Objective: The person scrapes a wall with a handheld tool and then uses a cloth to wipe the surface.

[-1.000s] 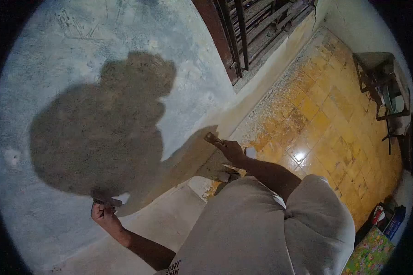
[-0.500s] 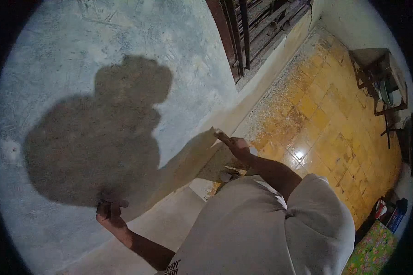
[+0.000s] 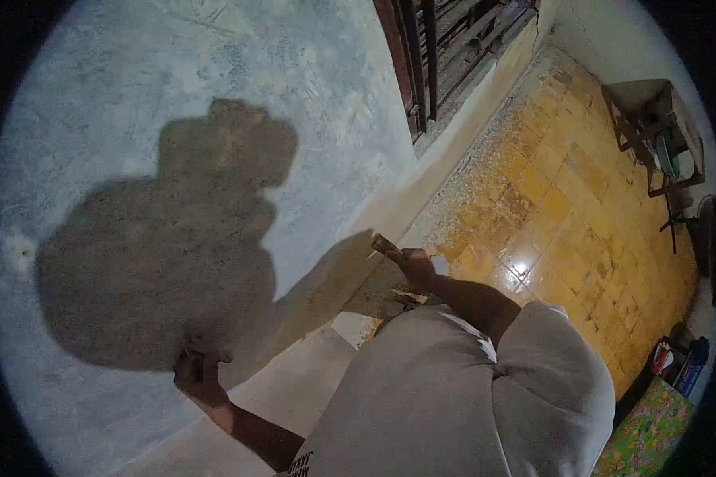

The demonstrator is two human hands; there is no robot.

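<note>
My left hand (image 3: 200,380) is at the blue-grey wall (image 3: 334,103), in the lower part of my dark shadow. Its fingers are curled together, and what they hold, if anything, is lost in the dark. My right hand (image 3: 417,269) is closed around a short brown flat tool (image 3: 387,247), which may be a brush or a scraper. The blunt end of the tool points up and left, over the pale band (image 3: 390,207) along the foot of the wall. My fingers hide the rest of the tool.
Yellow floor tiles (image 3: 549,199) stretch to the right. A barred wooden window (image 3: 453,56) is at the top. Along the far right are a small wooden stand (image 3: 652,135) with dishes and a flowered cloth (image 3: 648,429). My light shirt (image 3: 422,397) fills the bottom.
The tool in my right hand has turned, showing more of its flat side, and shifted slightly right and down. My left hand has moved slightly right and down, fingers still curled.
</note>
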